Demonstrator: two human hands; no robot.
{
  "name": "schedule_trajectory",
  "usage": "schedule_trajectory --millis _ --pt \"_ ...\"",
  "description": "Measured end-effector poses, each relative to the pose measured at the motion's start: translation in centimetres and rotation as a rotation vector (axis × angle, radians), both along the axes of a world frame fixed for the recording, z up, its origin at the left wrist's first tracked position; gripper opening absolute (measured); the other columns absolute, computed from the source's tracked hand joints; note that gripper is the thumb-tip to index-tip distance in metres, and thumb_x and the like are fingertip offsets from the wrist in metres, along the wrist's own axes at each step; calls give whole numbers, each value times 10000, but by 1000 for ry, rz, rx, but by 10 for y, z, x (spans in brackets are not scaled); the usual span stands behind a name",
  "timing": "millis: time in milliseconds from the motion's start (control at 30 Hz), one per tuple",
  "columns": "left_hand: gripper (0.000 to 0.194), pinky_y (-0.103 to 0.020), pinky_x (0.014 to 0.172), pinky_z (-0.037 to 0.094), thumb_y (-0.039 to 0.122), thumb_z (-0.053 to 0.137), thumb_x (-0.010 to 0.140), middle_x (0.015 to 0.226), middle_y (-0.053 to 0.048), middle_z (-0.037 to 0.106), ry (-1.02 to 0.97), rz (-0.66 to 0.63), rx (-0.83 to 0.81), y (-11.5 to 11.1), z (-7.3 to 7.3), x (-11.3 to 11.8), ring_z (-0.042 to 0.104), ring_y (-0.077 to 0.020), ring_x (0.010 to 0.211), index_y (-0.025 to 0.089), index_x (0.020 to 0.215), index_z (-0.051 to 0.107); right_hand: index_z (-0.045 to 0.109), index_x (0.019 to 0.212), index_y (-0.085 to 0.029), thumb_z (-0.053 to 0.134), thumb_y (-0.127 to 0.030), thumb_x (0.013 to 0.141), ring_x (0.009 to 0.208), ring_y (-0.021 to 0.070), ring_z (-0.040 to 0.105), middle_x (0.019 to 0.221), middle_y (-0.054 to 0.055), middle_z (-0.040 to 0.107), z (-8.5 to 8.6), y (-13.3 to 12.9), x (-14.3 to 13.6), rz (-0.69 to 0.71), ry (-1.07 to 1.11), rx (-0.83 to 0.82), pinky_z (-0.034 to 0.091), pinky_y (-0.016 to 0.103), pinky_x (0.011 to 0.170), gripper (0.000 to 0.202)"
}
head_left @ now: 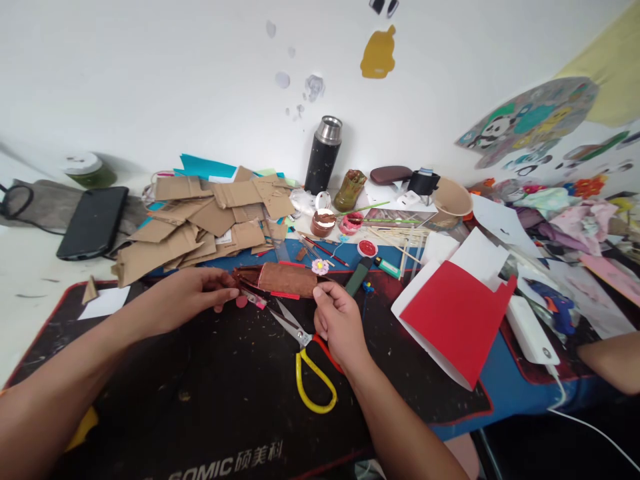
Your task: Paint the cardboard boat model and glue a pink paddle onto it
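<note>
A brown boat-like craft piece with a pointed left end lies sideways between my hands. Its right end is pinched between the thumb and fingers of my right hand. At the pointed end is my left hand, its fingers curled and close to the tip; whether they grip it is hard to tell. A pink and white flower sits by the right end of the piece. Just below lie scissors with one yellow and one red handle, blades parted, beside my right hand.
Cardboard scraps are piled at the back left, near a black phone. Behind stand a black flask and paint pots. A folded red card lies right, and another person's arm shows at the right edge.
</note>
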State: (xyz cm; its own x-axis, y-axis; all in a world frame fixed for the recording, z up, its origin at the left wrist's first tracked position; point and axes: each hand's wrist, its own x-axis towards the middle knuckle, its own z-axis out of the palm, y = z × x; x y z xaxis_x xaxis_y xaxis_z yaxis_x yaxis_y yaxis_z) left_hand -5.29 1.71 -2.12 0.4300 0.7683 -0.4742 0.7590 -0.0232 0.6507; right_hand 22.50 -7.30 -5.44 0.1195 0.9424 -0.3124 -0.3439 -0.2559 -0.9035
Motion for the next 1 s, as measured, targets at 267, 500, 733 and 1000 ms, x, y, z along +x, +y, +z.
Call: schedule_trajectory --millis 267,500,733,1000 --pt "607 -332 669 383 789 497 877 715 9 695 1 15 28 -1 5 5 607 -229 692 245 928 760 649 879 -214 857 -577 848 320 43 261 426 -162 361 -1 0 0 0 24 -4 193 181 348 419" --pt "620 -330 680 408 801 515 871 726 10 704 -37 35 11 -2 3 5 634 -238 721 239 955 766 651 884 -213 855 -572 852 320 45 268 429 -162 366 -1 0 1 -1 18 -4 202 179 347 414" --pt "589 -330 687 405 790 516 890 732 14 685 -43 56 24 -5 0 3 616 -226 716 242 908 733 654 888 -213 843 -565 864 320 46 257 424 -164 356 -2 0 0 2 20 2 201 183 345 400" --pt "574 -333 702 407 779 493 924 746 19 675 -40 42 65 -7 -4 0 614 -225 726 248 906 710 648 875 -214 845 -559 862 325 44 259 431 -161 362 -1 0 1 14 21 3 198 184 349 397"
